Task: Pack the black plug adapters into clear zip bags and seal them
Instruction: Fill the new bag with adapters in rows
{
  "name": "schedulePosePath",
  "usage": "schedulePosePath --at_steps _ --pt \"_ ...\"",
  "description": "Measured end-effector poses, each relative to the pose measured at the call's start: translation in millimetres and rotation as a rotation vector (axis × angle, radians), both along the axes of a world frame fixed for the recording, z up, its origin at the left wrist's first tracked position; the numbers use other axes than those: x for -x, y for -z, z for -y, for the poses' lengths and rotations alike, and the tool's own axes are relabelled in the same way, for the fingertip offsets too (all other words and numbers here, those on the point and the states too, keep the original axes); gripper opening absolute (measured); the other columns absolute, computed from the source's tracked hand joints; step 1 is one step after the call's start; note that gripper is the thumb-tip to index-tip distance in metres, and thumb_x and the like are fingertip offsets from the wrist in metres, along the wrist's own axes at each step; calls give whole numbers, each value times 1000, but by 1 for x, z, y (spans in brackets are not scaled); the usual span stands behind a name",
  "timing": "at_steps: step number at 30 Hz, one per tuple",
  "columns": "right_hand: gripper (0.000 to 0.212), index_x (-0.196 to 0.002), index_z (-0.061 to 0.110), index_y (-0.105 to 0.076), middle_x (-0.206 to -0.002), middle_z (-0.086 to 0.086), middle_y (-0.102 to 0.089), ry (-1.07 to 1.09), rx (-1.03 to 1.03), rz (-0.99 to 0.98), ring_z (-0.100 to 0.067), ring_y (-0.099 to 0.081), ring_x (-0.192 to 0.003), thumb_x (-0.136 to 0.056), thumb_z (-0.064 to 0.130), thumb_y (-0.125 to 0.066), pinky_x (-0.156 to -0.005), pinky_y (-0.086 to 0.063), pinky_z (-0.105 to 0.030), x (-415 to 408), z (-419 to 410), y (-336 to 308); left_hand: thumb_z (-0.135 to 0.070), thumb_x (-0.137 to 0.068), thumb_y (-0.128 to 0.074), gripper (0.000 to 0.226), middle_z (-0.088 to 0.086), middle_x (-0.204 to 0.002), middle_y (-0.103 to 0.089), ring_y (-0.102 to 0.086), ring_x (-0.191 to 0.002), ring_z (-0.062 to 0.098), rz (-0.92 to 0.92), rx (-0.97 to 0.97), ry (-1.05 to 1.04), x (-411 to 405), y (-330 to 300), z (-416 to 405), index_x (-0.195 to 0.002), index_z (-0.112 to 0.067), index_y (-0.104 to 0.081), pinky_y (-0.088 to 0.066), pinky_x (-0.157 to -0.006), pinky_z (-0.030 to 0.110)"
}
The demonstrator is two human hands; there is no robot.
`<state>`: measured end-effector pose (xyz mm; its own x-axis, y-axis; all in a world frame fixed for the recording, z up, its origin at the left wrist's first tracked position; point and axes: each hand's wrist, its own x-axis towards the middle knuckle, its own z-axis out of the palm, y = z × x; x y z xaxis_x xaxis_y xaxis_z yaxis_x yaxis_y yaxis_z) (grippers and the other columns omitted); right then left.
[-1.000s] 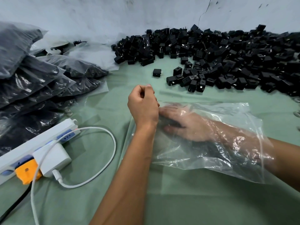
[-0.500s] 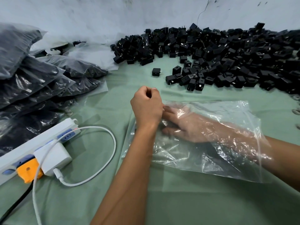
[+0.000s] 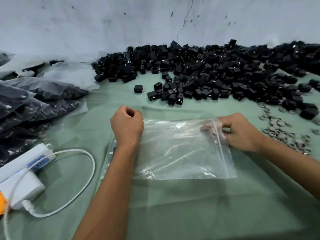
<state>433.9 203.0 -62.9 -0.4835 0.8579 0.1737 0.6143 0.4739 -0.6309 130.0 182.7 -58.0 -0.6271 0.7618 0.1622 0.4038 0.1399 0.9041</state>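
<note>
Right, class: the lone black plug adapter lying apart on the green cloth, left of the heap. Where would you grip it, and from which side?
Probably pinch the lone black plug adapter across its blocky body, coming from above. Its metal prongs stick out to its right, so keep fingers off that side. It lies clear of the black adapter heap, so both flat faces look reachable.

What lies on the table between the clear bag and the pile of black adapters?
In the head view, only bare green table cover separates the clear bag from the adapter pile; the nearest loose adapters sit just beyond the bag's far edge.
</note>
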Motion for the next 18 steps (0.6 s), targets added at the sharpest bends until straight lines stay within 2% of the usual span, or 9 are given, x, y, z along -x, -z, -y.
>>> schedulePosePath --at_steps 1,3,5,7,9,10,12,14,18 --pt "16 -84 13 -82 -81 -5 -78 115 -29 -41 -15 -72 -69 -91 3 -72 -65 -59 -34 -6 -4 0 -17 -87 -57 14 13 -75 -70 -71 -75 34 -1 26 6 -2 -2 -1 -75 -10 -58 -58 -74 48" --pt "31 -76 10 -80 -72 -2 -75 308 -92 -72 -13 -68 -64 -82 -12 -59 -64 -58 -29 -7 -13 -1 -17 -88 -57 11 7 -76 -70 -68 -75 27 -35 92 31 -12 -8 -4 -80 -11 -62 -54 -64 38" --pt "30 -82 11 -80 -80 2 -76 400 -172 -42 -13 -69 -77 -83 -9 -58 -77 -56 -26 -3 -26 -4 -17 -91 -58 10 1 -76 -66 -61 -71 18 -101 125 98 -35 -15 -5 -83 -13 -63 -42 -55 29" --pt "29 -98 12 -78 -96 0 -73 408 -264 72 -18 -66 -94 -85 -4 -58 -86 -52 -31 3 -47 -7 -17 -95 -60 11 -1 -79 -65 -58 -69 12 -141 110 260 -71 -21 -3 -85 -14 -62 -41 -51 20" --pt "35 -120 13 -69 -120 -7 -62 383 -360 297 -27 -53 -114 -88 1 -61 -93 -50 -39 7 -72 -7 -24 -97 -62 17 -4 -75 -63 -55 -62 8 -227 136 429 -114 -26 3 -81 -19 -59 -40 -41 13" --pt "44 -131 14 -62 -131 -10 -53 366 -384 430 -30 -45 -122 -88 5 -64 -96 -50 -43 8 -84 -7 -31 -96 -62 22 -5 -72 -61 -55 -61 8 -292 150 492 -134 -27 6 -77 -21 -56 -40 -39 17" --pt "71 -152 16 -43 -156 -10 -35 307 -332 661 -34 -31 -138 -86 12 -70 -103 -45 -48 11 -102 -6 -45 -92 -61 29 -3 -73 -61 -59 -67 18 -429 172 565 -165 -26 12 -77 -21 -55 -44 -50 26" --pt "85 -162 21 -24 -167 -3 -22 265 -249 756 -32 -21 -148 -89 16 -69 -108 -39 -50 12 -111 -4 -50 -87 -63 32 4 -84 -64 -63 -80 29 -538 230 587 -180 -24 15 -88 -18 -62 -46 -61 32" --pt "63 -152 14 -41 -145 -10 -47 267 -384 683 -33 -42 -131 -94 16 -66 -100 -47 -48 11 -116 -2 -31 -85 -67 17 6 -89 -58 -66 -98 34 -593 332 615 -178 -16 13 -89 -17 -59 -48 -69 35"
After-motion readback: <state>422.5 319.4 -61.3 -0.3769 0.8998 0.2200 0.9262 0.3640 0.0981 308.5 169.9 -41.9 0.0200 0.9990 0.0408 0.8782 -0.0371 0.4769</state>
